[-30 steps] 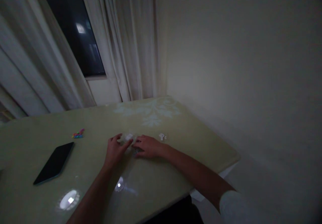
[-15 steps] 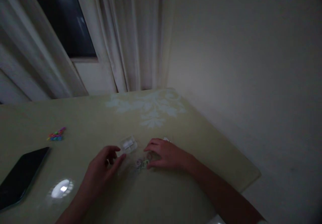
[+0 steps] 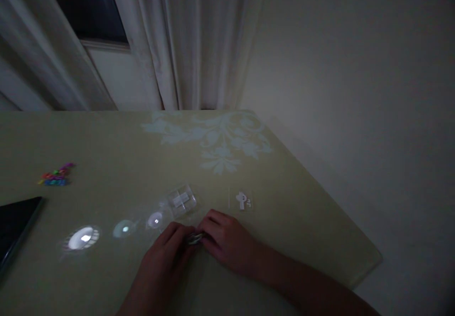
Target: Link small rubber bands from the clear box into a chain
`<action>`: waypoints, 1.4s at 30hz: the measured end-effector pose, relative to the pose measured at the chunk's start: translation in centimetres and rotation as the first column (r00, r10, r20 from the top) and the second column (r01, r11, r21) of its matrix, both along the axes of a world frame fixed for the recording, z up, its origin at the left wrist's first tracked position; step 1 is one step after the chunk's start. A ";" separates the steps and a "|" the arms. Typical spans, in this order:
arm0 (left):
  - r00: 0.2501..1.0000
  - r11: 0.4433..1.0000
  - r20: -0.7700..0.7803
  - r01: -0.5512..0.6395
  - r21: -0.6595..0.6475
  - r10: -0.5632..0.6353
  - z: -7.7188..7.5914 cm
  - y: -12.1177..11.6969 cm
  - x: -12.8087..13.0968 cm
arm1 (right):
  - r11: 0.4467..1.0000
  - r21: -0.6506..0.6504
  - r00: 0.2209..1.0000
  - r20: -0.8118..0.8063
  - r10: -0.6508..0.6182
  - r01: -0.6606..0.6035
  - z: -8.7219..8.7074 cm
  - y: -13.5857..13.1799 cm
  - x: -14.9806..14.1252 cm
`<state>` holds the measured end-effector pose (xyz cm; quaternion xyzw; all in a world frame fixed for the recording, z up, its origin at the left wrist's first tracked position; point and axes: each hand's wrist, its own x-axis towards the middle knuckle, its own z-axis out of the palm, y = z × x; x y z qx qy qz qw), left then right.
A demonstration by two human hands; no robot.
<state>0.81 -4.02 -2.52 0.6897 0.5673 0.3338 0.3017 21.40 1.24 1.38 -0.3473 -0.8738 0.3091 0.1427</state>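
Near the front middle of the table, my left hand (image 3: 165, 254) and my right hand (image 3: 227, 240) meet with curled fingers. Between their fingertips is a bunch of small pale rings (image 3: 195, 239), partly hidden by the fingers. Both hands are closed on it from either side; the dim light blurs what the rings are made of. Just beyond my hands lies a small clear plastic box (image 3: 182, 200) with compartments and a white label. A clear flat piece with a white printed mark (image 3: 242, 200) lies beyond my right hand.
Several small bright-coloured pieces (image 3: 57, 176) lie in a cluster at the left. A dark flat device, like a phone or tablet (image 3: 17, 223), is at the left edge. Light spots reflect off the glossy table (image 3: 117, 155). A wall (image 3: 348, 117) borders its right side, with curtains behind.
My hands have come together and closed around the rings, which lay loose between them before. The printed clear piece, mostly covered by my right hand earlier, now shows. The view has shifted slightly.
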 end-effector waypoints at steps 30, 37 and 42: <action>0.995 0.995 0.097 -0.012 -0.099 0.022 2.1 0.0 -1.9 | 0.996 0.015 0.979 -0.183 -0.088 0.093 0.4 1.4 2.0; 0.982 0.984 -0.058 -0.180 0.008 0.180 2.4 0.7 -3.3 | 0.998 -0.012 0.998 -0.015 -0.056 0.056 0.5 1.6 2.6; 0.946 0.974 -0.232 -0.216 0.067 0.226 2.2 0.8 -3.4 | 0.995 -0.012 0.995 0.037 -0.096 0.097 -0.1 1.0 1.7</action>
